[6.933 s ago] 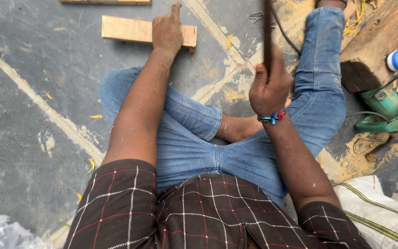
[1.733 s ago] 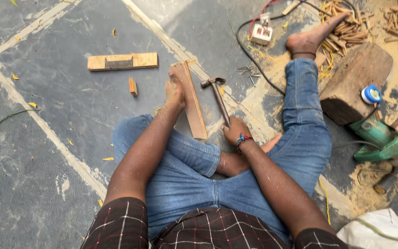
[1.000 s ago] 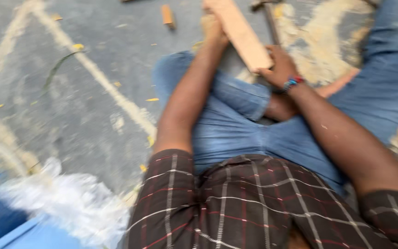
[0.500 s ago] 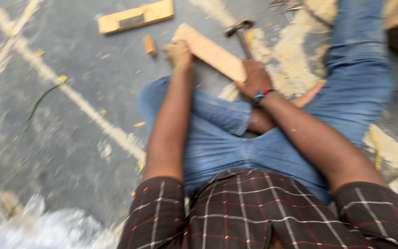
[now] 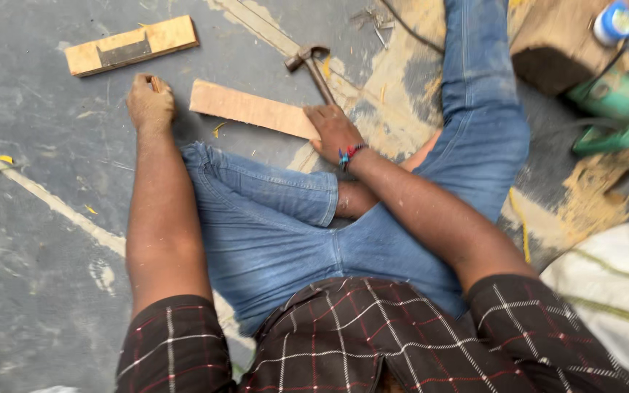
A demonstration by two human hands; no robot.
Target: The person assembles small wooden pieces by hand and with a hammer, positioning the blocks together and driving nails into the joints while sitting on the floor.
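Grey concrete floor [image 5: 52,240], sawdust-strewn, worker seated cross-legged. Left hand [image 5: 150,103]: closed around a small wood peg [image 5: 156,83], pressed to the floor. Right hand [image 5: 335,131]: fingers spread flat, pinning the near end of a short plank [image 5: 252,110] lying just past the knee. Claw hammer [image 5: 314,67] beside the plank; notched block [image 5: 131,46] beyond (untouched). Step, judged: gathering pieces for assembly; next calls for aligning peg with plank

The person wears a dark plaid short-sleeved shirt [image 5: 373,342], blue denim jeans [image 5: 271,233], and a red-and-blue beaded wristband [image 5: 349,154].
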